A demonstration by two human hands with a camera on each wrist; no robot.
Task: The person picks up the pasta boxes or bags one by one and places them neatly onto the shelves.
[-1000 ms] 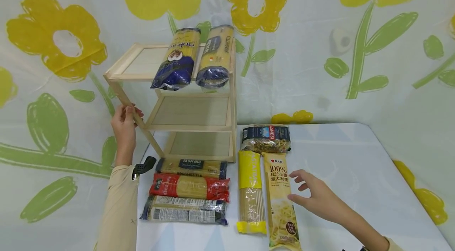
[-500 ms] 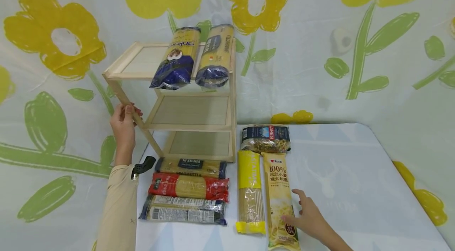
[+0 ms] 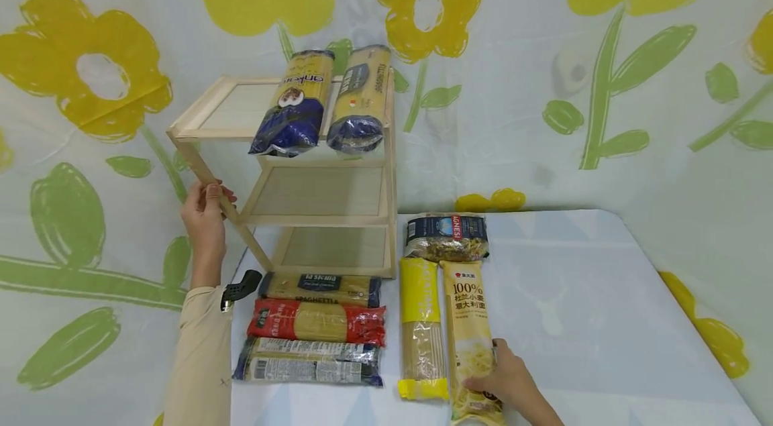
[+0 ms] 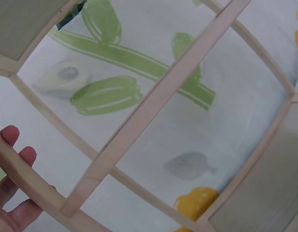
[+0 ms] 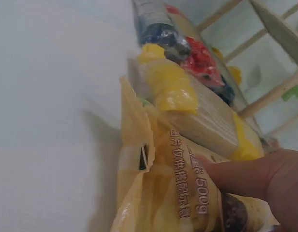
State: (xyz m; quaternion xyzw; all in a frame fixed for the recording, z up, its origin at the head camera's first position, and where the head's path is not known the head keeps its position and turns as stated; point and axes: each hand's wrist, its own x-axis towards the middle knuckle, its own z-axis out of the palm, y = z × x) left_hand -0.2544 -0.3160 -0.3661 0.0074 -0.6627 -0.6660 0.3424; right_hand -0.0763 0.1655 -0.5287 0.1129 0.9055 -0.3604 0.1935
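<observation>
My left hand (image 3: 204, 213) grips the slanted front-left post of a wooden shelf rack (image 3: 314, 219); its fingers wrap the wood in the left wrist view. On the table, my right hand (image 3: 506, 376) holds the lower part of a cream-coloured spaghetti bag (image 3: 468, 325). The thumb lies on the bag's top face and the fingers go down its right side, partly hidden. In the right wrist view the bag's sealed end (image 5: 139, 145) points away from the thumb. Close on the left lies a yellow-ended pasta pack (image 3: 421, 332).
Two spaghetti packs, one blue and yellow (image 3: 296, 100) and one clear-fronted (image 3: 361, 97), lie on the rack's top tier. Before the rack are a spaghetti pack (image 3: 320, 288), a red pack (image 3: 317, 322) and a label-up pack (image 3: 308, 362). An Agnesi pasta bag (image 3: 447, 237) lies behind.
My right hand has come down and left onto the lower part of the cream spaghetti bag and taken hold of it. The left hand stays on the post. The head view has shifted slightly.
</observation>
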